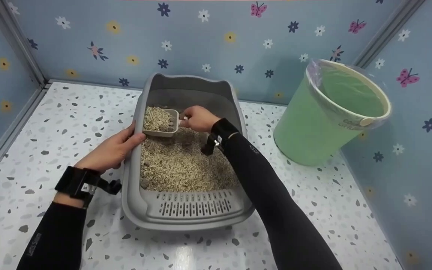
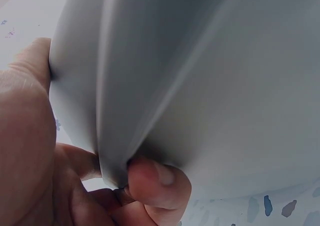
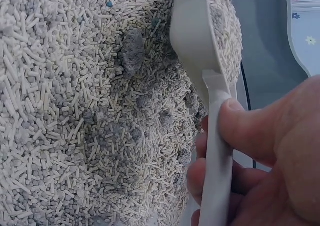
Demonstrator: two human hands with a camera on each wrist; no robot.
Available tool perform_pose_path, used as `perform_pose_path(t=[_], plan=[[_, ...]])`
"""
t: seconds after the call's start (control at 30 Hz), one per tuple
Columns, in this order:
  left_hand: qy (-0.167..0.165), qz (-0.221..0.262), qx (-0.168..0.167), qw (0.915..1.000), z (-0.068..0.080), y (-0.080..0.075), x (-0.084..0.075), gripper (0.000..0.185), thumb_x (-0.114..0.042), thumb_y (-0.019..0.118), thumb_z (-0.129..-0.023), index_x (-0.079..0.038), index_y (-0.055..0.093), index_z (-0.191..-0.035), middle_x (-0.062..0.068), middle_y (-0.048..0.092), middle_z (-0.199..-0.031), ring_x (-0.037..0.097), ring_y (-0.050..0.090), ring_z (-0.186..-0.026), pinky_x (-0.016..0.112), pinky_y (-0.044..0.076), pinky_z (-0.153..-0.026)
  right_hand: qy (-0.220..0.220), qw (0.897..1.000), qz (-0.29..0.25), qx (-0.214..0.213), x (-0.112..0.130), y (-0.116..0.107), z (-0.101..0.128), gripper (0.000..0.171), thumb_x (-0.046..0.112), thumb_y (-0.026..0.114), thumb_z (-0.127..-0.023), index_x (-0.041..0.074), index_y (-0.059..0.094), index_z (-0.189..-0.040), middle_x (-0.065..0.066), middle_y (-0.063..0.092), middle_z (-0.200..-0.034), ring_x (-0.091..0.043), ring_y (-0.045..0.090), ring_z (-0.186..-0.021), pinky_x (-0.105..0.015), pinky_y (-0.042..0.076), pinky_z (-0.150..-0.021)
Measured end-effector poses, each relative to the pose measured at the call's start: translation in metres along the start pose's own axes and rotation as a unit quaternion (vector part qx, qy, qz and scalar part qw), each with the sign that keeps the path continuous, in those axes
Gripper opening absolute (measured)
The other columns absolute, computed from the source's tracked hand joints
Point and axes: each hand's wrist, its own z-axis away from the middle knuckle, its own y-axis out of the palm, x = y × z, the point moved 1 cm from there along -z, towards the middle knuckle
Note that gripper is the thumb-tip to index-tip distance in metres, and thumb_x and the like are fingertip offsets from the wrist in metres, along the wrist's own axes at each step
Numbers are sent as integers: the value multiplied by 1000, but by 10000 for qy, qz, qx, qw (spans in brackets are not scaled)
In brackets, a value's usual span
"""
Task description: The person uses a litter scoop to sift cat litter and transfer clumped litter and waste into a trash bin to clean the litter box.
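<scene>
A grey litter box (image 1: 191, 222) holds pale pellet cat litter (image 1: 180, 165), with darker clumps showing in the right wrist view. My right hand (image 1: 200, 119) grips the handle of a whitish litter scoop (image 3: 192, 41), thumb along one side and fingers curled round the other. Litter and some grey clumps are heaped in the scoop, which is over the left part of the box near its wall. My left hand (image 1: 113, 148) holds the box's left rim, thumb on top; in the left wrist view its fingers (image 2: 157, 186) curl under the rim's outer edge.
A green waste bin (image 1: 306, 127) with a clear plastic liner stands on the right. Flower-patterned walls (image 1: 186, 37) close in the back and both sides. The speckled white floor (image 1: 51, 138) lies under the box and bin.
</scene>
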Motion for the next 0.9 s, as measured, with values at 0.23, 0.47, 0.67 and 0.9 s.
perform_pose_path(t=[0.23,0.47,0.67,0.9], plan=[[-85,55,10,9999,-1,0,2,86,-68,46,-114,-37,1,-180,6,49,-88,8,32,-51,26,38,-48,125,9998,-121,-109,4,-2,11,22,20,66,-114,3,79,-116,1,57,-87,-14,46,-77,-27,36,-78],[-123,-23,6,9999,-1,-2,3,90,-73,46,-112,-35,1,-180,4,47,-87,9,33,-53,25,39,-48,320,9979,-114,-557,13,-10,34,27,17,64,-115,-3,80,-123,-2,62,-96,-16,50,-80,-26,39,-81],[-124,-87,-13,9999,-2,-2,4,91,-72,45,-112,-31,1,-180,2,45,-85,9,33,-53,25,39,-49,410,9955,-50,-857,26,-23,70,27,21,63,-117,-1,77,-124,-2,58,-93,-16,46,-75,-29,38,-76],[-90,-140,8,9999,-4,-3,5,89,-69,43,-114,-30,-1,-180,11,53,-99,9,32,-53,26,39,-49,362,9917,99,-1230,35,-40,121,24,27,65,-116,5,76,-117,2,54,-84,-14,47,-70,-31,41,-70]])
